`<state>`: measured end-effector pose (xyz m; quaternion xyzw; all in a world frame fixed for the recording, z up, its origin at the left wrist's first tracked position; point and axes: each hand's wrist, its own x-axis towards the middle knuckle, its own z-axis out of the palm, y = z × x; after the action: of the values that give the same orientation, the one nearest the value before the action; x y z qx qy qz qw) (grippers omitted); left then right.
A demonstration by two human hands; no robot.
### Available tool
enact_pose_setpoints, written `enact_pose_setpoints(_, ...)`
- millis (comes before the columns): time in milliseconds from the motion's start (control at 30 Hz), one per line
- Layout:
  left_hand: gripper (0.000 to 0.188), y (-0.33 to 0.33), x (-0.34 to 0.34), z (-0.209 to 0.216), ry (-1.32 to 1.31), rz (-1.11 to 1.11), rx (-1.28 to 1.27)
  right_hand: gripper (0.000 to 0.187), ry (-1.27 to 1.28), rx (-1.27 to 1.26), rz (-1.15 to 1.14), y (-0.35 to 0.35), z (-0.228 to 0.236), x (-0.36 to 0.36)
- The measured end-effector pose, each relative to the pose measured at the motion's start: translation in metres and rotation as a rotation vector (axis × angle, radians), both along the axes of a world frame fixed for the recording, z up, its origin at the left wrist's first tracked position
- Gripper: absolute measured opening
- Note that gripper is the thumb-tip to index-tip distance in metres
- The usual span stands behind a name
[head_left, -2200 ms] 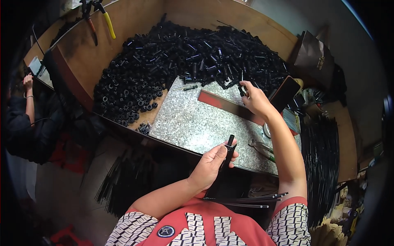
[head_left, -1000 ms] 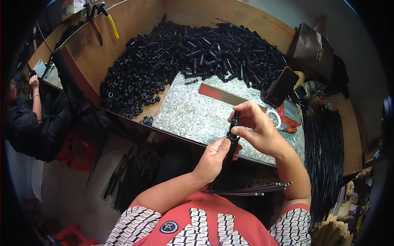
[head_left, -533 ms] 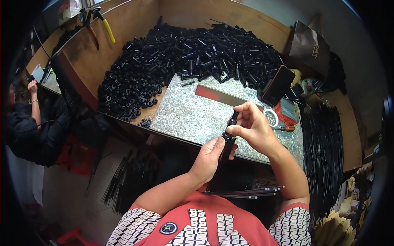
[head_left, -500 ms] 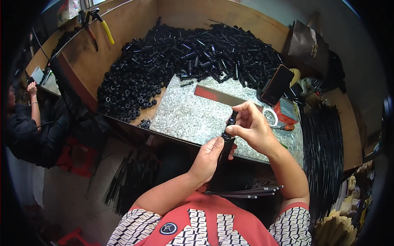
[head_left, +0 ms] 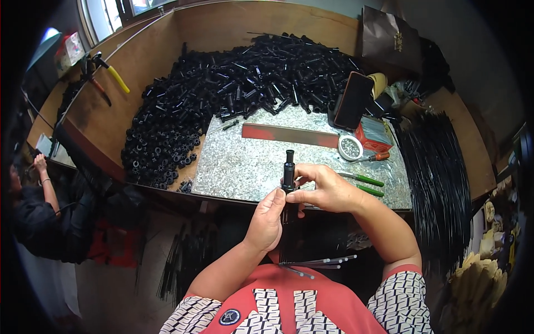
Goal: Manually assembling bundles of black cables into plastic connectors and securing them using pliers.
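Observation:
A black stepped tubular part (head_left: 288, 170) stands upright over the front edge of the speckled board (head_left: 228, 167), its narrow top end showing. My left hand (head_left: 265, 224) is closed around its lower section, thumb pressed on the near side. My right hand (head_left: 328, 192) is closed on its middle, thumb and fingers just above the left thumb. Both hands meet at the part's joint, so fingers hide what lies between them. Several thin dark rods with pale tips (head_left: 322, 263) lie below my hands, in front of my shirt.
Behind the board rises a heap of black tubular parts (head_left: 250, 78), with black rings (head_left: 153, 158) at left. A metal bar (head_left: 289, 134), white bowl (head_left: 350, 148), phone (head_left: 354, 101), red box (head_left: 374, 135) and green-handled tool (head_left: 364, 179) stand or lie rightward. Long black rods (head_left: 436, 178) flank the right side.
My right hand has slid from the part's top end down to its middle, baring the top. The part now stands straighter. The whole view has shifted, and the green-handled tool shows more fully.

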<state>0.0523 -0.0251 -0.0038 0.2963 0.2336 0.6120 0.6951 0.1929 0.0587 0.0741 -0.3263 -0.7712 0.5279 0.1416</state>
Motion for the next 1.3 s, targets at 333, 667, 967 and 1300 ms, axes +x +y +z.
enact_pose_setpoints(333,0.039,0.002,-0.006,-0.003,0.014,-0.046,-0.028,0.021,0.181,-0.143,-0.011,0.003,-0.017,-0.002)
enact_pose_setpoints(667,0.042,0.000,-0.014,-0.006,0.051,0.015,0.065,0.032,0.339,-0.212,-0.307,-0.023,-0.078,0.001)
enact_pose_setpoints(967,0.046,0.004,-0.023,-0.014,0.005,-0.012,0.095,0.032,0.334,-0.291,-0.242,-0.044,-0.063,-0.007)
enact_pose_setpoints(1300,0.041,0.005,-0.031,-0.020,-0.189,-0.090,0.113,0.031,0.406,-0.279,-0.205,-0.043,-0.068,-0.008)
